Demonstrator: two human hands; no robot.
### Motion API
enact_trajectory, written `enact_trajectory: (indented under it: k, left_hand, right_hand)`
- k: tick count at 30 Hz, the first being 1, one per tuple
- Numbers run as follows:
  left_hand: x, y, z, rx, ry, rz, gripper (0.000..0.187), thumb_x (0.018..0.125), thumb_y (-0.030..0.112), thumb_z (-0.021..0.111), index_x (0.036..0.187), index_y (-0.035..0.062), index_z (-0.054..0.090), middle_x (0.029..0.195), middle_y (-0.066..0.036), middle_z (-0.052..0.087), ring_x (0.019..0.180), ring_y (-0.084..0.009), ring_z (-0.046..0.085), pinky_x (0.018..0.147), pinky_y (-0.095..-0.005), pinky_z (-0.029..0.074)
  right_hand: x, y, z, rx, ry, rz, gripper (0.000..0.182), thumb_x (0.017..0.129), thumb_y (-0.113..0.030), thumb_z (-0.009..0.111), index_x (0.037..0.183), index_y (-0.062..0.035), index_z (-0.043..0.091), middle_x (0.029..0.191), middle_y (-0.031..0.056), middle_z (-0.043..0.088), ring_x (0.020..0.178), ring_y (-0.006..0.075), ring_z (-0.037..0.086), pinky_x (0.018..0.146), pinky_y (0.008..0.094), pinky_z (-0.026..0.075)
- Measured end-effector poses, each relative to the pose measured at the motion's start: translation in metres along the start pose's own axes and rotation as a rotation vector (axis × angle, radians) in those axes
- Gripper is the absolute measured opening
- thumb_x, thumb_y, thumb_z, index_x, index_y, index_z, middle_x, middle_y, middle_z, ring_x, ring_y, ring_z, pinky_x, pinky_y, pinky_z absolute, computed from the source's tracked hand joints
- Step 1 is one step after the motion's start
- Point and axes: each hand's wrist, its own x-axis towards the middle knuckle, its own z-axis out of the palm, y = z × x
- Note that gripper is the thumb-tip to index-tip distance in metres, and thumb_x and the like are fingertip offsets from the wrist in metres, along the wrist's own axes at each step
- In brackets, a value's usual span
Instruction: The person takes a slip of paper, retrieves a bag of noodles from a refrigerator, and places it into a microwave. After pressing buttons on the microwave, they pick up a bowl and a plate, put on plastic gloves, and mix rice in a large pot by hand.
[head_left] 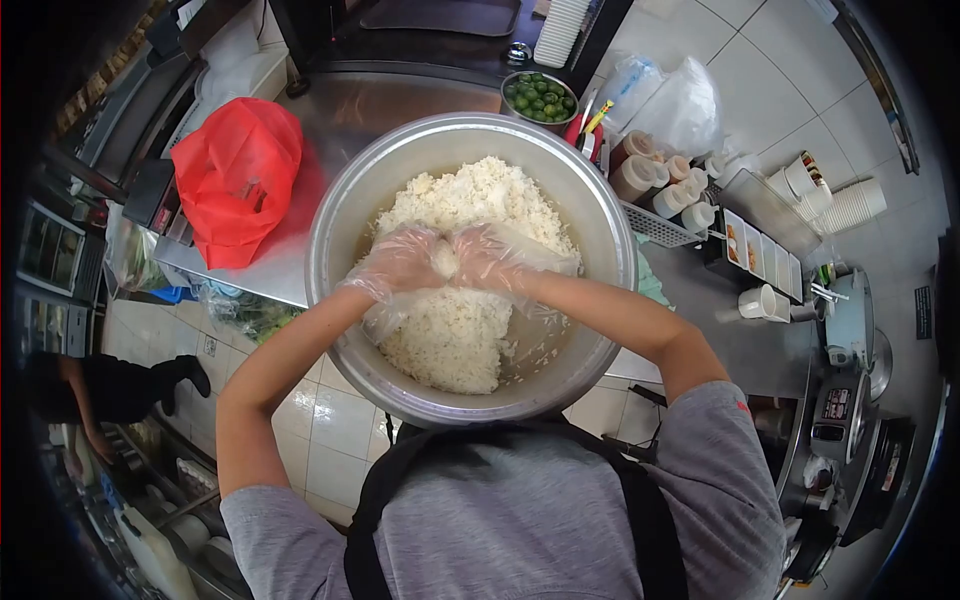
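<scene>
A wide metal pot point(335, 170) stands in front of me, holding a large heap of cooked white rice point(440, 345). My left hand point(405, 258) and my right hand point(492, 258), both in loose clear plastic gloves, meet over the middle of the heap. Their fingers curl inward around a clump of rice point(445, 262) that shows between them. Parts of the fingers are hidden by the rice and the wrinkled plastic. Bare metal shows at the pot's lower right, with a few grains stuck to it.
Left of the pot, a red bag point(238, 180) lies on the steel counter point(345, 110). A bowl of small green citrus fruits point(540, 98) sits behind. Sauce bottles point(633, 178) in a basket and a condiment tray point(755, 255) stand right. Another person point(110, 390) is at far left.
</scene>
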Motion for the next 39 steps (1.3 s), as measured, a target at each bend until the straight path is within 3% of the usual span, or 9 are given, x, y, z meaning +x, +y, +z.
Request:
enact_trajectory:
  k: [4, 7, 13, 16, 19, 25, 28, 37, 39]
  left_hand:
    - [0.01, -0.004, 0.001, -0.052, -0.066, -0.049, 0.059, 0.062, 0.037, 0.069, 0.11, 0.0042, 0.054, 0.106, -0.018, 0.057, 0.103, -0.0301, 0.052, 0.088, -0.038, 0.041]
    - [0.01, -0.011, 0.009, -0.032, 0.075, 0.001, 0.055, 0.065, 0.034, 0.066, 0.109, 0.0037, 0.054, 0.105, -0.018, 0.057, 0.101, -0.0303, 0.053, 0.086, -0.0382, 0.042]
    - [0.011, -0.012, 0.001, -0.098, 0.126, -0.009, 0.063, 0.069, 0.049, 0.064, 0.108, 0.0002, 0.054, 0.097, -0.02, 0.06, 0.091, -0.0304, 0.058, 0.08, -0.0376, 0.046]
    - [0.009, 0.001, -0.008, 0.046, 0.088, -0.018, 0.059, 0.076, 0.048, 0.057, 0.107, -0.0018, 0.054, 0.089, -0.019, 0.062, 0.082, -0.0312, 0.06, 0.076, -0.0382, 0.047]
    - [0.005, 0.004, -0.006, 0.271, 0.117, 0.111, 0.039, 0.084, 0.035, 0.052, 0.102, 0.0001, 0.056, 0.081, -0.018, 0.062, 0.079, -0.0327, 0.059, 0.075, -0.041, 0.045]
    - [0.003, 0.007, -0.003, 0.016, 0.251, 0.011, 0.03, 0.082, 0.019, 0.05, 0.109, 0.005, 0.048, 0.09, -0.019, 0.058, 0.084, -0.0349, 0.057, 0.078, -0.0403, 0.044]
    - [0.005, -0.015, 0.003, -0.165, 0.464, 0.233, 0.037, 0.073, 0.004, 0.053, 0.108, 0.0102, 0.044, 0.081, -0.012, 0.055, 0.082, -0.0262, 0.056, 0.073, -0.0359, 0.044]
    - [-0.005, -0.017, -0.015, -0.79, 0.193, -0.049, 0.035, 0.076, 0.008, 0.057, 0.11, 0.0051, 0.047, 0.079, -0.012, 0.054, 0.068, -0.0227, 0.054, 0.066, -0.0358, 0.045]
    - [-0.001, -0.023, -0.011, -0.592, 0.252, -0.158, 0.041, 0.076, 0.017, 0.061, 0.113, 0.0035, 0.047, 0.084, -0.015, 0.057, 0.072, -0.0235, 0.056, 0.067, -0.0361, 0.045]
  right_hand:
    - [-0.002, -0.008, -0.021, -0.121, 0.047, 0.023, 0.037, 0.067, -0.029, 0.067, 0.085, 0.0005, 0.052, 0.084, 0.0208, 0.056, 0.08, 0.0316, 0.056, 0.074, 0.0399, 0.044]
    - [0.002, 0.002, -0.032, 0.123, -0.128, 0.051, 0.068, 0.066, -0.036, 0.069, 0.116, 0.0031, 0.046, 0.104, 0.0261, 0.052, 0.095, 0.0367, 0.052, 0.083, 0.0427, 0.04]
    - [-0.023, -0.005, -0.094, 0.534, -0.269, 0.008, 0.079, 0.069, -0.038, 0.07, 0.13, -0.0041, 0.033, 0.124, 0.0241, 0.041, 0.117, 0.0309, 0.04, 0.099, 0.038, 0.032]
    - [-0.024, -0.019, -0.096, 0.45, 0.169, -0.104, 0.07, 0.065, -0.031, 0.077, 0.12, -0.0021, 0.044, 0.115, 0.0172, 0.051, 0.105, 0.023, 0.053, 0.084, 0.0324, 0.047]
    - [-0.03, -0.03, -0.118, 1.198, -0.02, -0.168, 0.053, 0.072, -0.019, 0.072, 0.118, -0.0064, 0.049, 0.122, 0.0131, 0.046, 0.108, 0.0197, 0.05, 0.09, 0.0312, 0.044]
    - [-0.031, -0.025, -0.129, 1.093, 0.027, -0.205, 0.04, 0.078, -0.021, 0.065, 0.116, -0.0125, 0.056, 0.128, 0.0069, 0.044, 0.12, 0.0196, 0.039, 0.101, 0.0332, 0.031]
    - [-0.023, -0.014, -0.116, 1.179, 0.124, -0.182, 0.042, 0.078, -0.019, 0.065, 0.118, -0.0114, 0.054, 0.125, 0.0077, 0.048, 0.115, 0.0198, 0.043, 0.097, 0.0322, 0.035]
    - [-0.019, -0.013, -0.078, 0.623, 0.114, 0.028, 0.044, 0.083, -0.019, 0.055, 0.124, -0.0068, 0.047, 0.111, 0.0145, 0.054, 0.098, 0.0242, 0.054, 0.075, 0.0346, 0.046]
    - [-0.015, -0.009, -0.066, -0.243, 0.13, -0.246, 0.044, 0.087, -0.029, 0.049, 0.122, -0.0036, 0.047, 0.113, 0.0151, 0.054, 0.1, 0.0229, 0.054, 0.082, 0.0318, 0.044]
